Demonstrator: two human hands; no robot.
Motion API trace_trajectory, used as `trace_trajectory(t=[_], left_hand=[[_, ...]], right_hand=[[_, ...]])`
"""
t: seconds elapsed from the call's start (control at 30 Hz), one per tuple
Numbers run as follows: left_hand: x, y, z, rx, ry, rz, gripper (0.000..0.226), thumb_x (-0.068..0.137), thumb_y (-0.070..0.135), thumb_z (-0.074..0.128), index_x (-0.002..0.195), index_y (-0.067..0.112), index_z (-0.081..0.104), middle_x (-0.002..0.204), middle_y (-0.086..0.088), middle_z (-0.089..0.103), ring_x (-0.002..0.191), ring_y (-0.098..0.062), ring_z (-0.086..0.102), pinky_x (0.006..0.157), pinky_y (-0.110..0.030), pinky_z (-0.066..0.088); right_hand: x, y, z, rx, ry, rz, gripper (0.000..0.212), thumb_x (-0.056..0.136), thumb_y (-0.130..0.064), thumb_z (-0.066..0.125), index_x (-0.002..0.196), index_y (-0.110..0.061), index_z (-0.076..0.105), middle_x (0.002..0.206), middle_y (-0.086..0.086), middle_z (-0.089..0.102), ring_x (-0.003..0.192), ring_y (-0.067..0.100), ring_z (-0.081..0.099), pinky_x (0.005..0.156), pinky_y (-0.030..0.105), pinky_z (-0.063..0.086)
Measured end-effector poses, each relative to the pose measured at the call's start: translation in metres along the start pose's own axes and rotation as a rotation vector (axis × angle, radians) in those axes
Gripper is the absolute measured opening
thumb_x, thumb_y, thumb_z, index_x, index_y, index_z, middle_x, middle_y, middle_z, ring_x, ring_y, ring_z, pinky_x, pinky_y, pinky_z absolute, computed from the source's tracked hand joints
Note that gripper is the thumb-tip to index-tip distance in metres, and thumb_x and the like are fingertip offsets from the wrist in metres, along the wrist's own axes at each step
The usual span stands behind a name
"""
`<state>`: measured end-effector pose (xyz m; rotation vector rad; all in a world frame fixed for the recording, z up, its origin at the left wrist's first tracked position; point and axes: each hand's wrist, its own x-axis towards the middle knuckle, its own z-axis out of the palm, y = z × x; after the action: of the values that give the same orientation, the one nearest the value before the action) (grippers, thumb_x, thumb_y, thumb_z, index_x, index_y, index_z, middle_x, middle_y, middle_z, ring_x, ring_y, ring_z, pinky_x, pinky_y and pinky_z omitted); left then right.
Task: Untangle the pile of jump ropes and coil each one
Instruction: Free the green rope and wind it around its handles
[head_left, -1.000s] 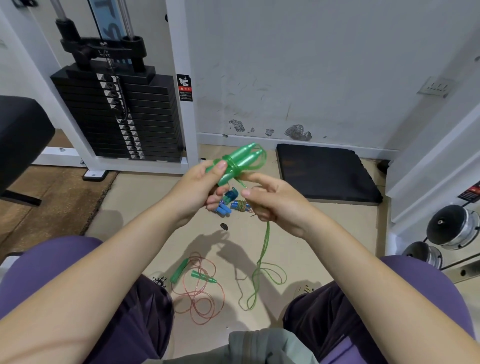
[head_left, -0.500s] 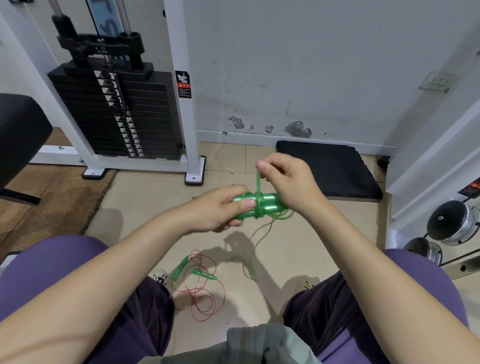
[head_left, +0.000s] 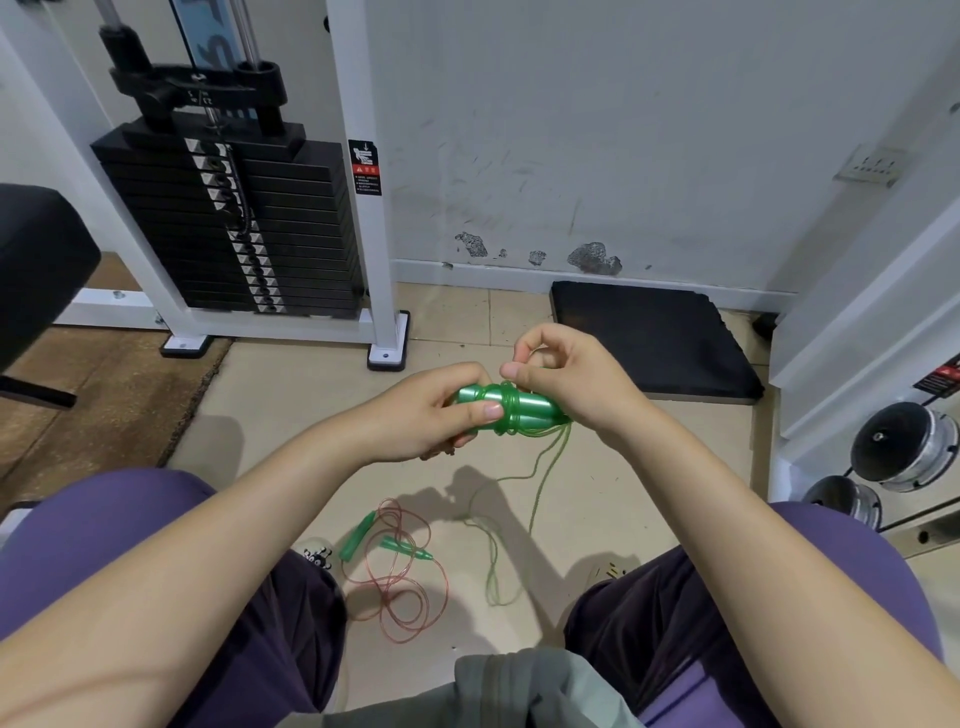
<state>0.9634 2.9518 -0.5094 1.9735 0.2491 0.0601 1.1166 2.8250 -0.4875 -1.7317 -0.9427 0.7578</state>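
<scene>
Head view: the left hand (head_left: 441, 410) grips two glossy green plastic jump-rope handles (head_left: 524, 408) lying crosswise. The right hand (head_left: 566, 379), just right of them, pinches the thin green cord (head_left: 545, 467) above its wraps — slack trails floorward. A red-corded rope (head_left: 400, 577) lies below.

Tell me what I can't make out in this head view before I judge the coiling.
- Far ends of the shiny green plastic handles: covered by the left hand and right hand.
- Right grip on the thin green cord: hidden behind its fingers.
- Small object under the left hand: too small.
- Red cord rope tangles: unclear.
</scene>
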Motion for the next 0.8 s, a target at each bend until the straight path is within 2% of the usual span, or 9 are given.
trace_trajectory(t=[0.07,0.17,0.27,0.4,0.47,0.53,0.6,0.67,0.8], left_hand=[[-0.001,0.000,-0.001,-0.046,0.001,0.004,0.019,0.100,0.027,0.055,0.092,0.011,0.050,0.061,0.003,0.054,0.047,-0.012,0.045,0.047,-0.027,0.037],[-0.002,0.001,-0.002,-0.220,0.020,0.003,0.033,0.096,0.033,0.055,0.095,0.002,0.045,0.063,-0.001,0.053,0.045,-0.013,0.039,0.045,-0.025,0.036],[0.000,0.002,-0.002,-0.424,0.083,0.001,0.028,0.093,0.036,0.054,0.099,0.008,0.052,0.064,-0.005,0.049,0.044,-0.013,0.032,0.043,-0.023,0.033],[0.005,0.003,-0.005,-0.633,0.220,-0.015,0.031,0.096,0.037,0.051,0.105,0.008,0.050,0.062,-0.002,0.046,0.042,-0.009,0.030,0.041,-0.020,0.031],[0.007,0.004,-0.013,-0.729,0.301,-0.006,0.027,0.100,0.036,0.047,0.105,0.009,0.050,0.060,0.001,0.046,0.041,-0.007,0.029,0.040,-0.018,0.031],[0.007,0.005,-0.021,-0.746,0.369,-0.006,0.030,0.102,0.034,0.048,0.115,0.007,0.050,0.060,0.001,0.048,0.040,-0.008,0.031,0.040,-0.018,0.034],[0.006,0.003,-0.025,-0.683,0.398,-0.010,0.035,0.098,0.033,0.054,0.119,0.004,0.051,0.061,-0.001,0.051,0.041,-0.010,0.036,0.041,-0.020,0.038],[0.004,0.002,-0.026,-0.557,0.412,-0.015,0.031,0.096,0.029,0.060,0.110,0.003,0.051,0.061,-0.002,0.054,0.042,-0.013,0.042,0.043,-0.023,0.042],[0.005,-0.004,-0.026,-0.239,0.494,-0.115,0.034,0.100,0.029,0.057,0.106,-0.004,0.050,0.060,-0.005,0.061,0.040,-0.019,0.050,0.044,-0.028,0.047]], right_hand=[[0.001,0.001,-0.002,-0.023,-0.011,0.033,0.020,0.091,-0.026,0.069,0.088,-0.006,0.065,0.069,0.001,0.064,0.062,0.012,0.057,0.058,0.024,0.043],[0.004,0.003,-0.004,-0.046,-0.083,0.101,0.052,0.093,-0.058,0.053,0.088,-0.010,0.072,0.077,0.003,0.068,0.070,0.011,0.061,0.068,0.028,0.043],[0.005,0.004,-0.004,0.126,-0.157,0.119,0.058,0.085,-0.070,0.053,0.088,-0.017,0.075,0.076,0.006,0.067,0.064,0.017,0.055,0.059,0.027,0.040],[0.003,0.009,0.002,0.208,-0.218,0.093,0.030,0.083,-0.047,0.069,0.092,-0.019,0.076,0.068,0.002,0.061,0.053,0.013,0.042,0.052,0.023,0.031],[0.000,0.010,0.009,0.167,-0.245,0.068,0.021,0.090,-0.026,0.069,0.104,-0.011,0.074,0.058,-0.004,0.052,0.050,0.009,0.036,0.048,0.019,0.027],[-0.002,0.011,0.016,0.104,-0.242,0.046,0.016,0.095,-0.016,0.063,0.107,-0.012,0.072,0.052,-0.010,0.045,0.048,0.008,0.031,0.045,0.017,0.024],[-0.004,0.010,0.022,0.019,-0.214,0.024,0.015,0.098,-0.017,0.058,0.104,-0.017,0.072,0.048,-0.014,0.042,0.047,0.009,0.028,0.044,0.019,0.022],[-0.006,0.009,0.024,-0.016,-0.203,0.022,0.017,0.100,-0.020,0.055,0.101,-0.019,0.072,0.049,-0.013,0.040,0.048,0.011,0.027,0.045,0.020,0.022],[-0.009,0.001,0.024,-0.176,-0.128,-0.100,0.023,0.100,-0.021,0.055,0.082,-0.011,0.066,0.052,-0.011,0.042,0.047,0.005,0.034,0.049,0.020,0.030]])
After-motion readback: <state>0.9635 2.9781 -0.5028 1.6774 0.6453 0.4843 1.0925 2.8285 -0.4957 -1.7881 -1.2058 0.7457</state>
